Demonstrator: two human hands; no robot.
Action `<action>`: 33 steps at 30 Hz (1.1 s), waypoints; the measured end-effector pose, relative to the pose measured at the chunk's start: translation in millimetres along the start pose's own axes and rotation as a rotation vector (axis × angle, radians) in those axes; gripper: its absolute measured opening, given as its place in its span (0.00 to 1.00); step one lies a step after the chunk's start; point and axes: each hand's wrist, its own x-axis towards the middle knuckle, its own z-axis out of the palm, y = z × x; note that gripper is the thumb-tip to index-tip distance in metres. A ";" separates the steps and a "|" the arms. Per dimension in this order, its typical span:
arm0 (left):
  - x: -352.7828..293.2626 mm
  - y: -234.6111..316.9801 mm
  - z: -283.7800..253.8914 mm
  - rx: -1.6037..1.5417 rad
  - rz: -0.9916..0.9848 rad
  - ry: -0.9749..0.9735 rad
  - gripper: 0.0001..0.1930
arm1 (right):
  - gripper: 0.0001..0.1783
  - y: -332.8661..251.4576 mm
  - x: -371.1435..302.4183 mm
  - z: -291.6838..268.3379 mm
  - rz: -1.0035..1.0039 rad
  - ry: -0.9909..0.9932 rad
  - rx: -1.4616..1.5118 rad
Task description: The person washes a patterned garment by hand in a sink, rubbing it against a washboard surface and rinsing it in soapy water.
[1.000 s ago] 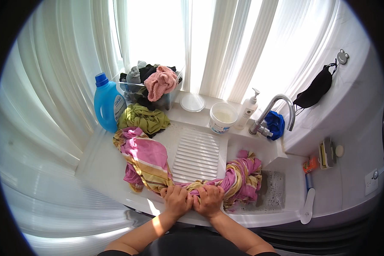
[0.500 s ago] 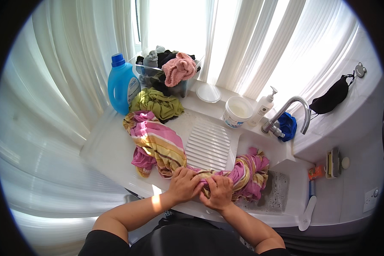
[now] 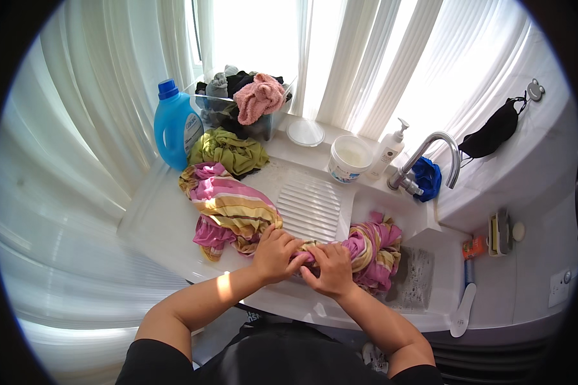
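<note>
A long pink, yellow and brown striped cloth (image 3: 237, 204) stretches across the front of a white laundry sink (image 3: 151, 221). Its left part lies bunched on the flat side, and its twisted right end hangs into the basin (image 3: 424, 305). Both hands are closed around its narrow middle, close together. My left hand (image 3: 276, 255) grips it by the lower left corner of the ribbed washboard (image 3: 309, 208). Just to its right, my right hand (image 3: 329, 268) holds the same stretch, beside the basin's edge. The fingertips under the cloth are hidden.
Behind the cloth lie a green garment (image 3: 228, 152), a blue detergent bottle (image 3: 176, 128) and a clear bin (image 3: 279, 119) of clothes. A white tub (image 3: 350, 160), pump bottle (image 3: 386, 153) and curved faucet (image 3: 453, 157) line the back. A white-handled brush (image 3: 464, 311) rests at right.
Both hands keep their hold on the twisted cloth, with the fingers slightly shifted. The whole scene sits a little higher and further left in the picture.
</note>
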 end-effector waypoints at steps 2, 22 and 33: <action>-47.0 27.9 -25.5 -0.045 0.111 -0.008 0.17 | 0.19 -19.4 -37.0 -15.2 -0.143 0.045 0.014; -49.4 -21.4 -27.0 0.219 0.220 -0.329 0.23 | 0.34 -1.1 -42.3 27.8 -0.070 0.019 -0.230; 19.3 -46.4 19.1 -0.036 -0.264 0.087 0.19 | 0.29 37.7 49.2 33.6 0.164 -0.131 0.048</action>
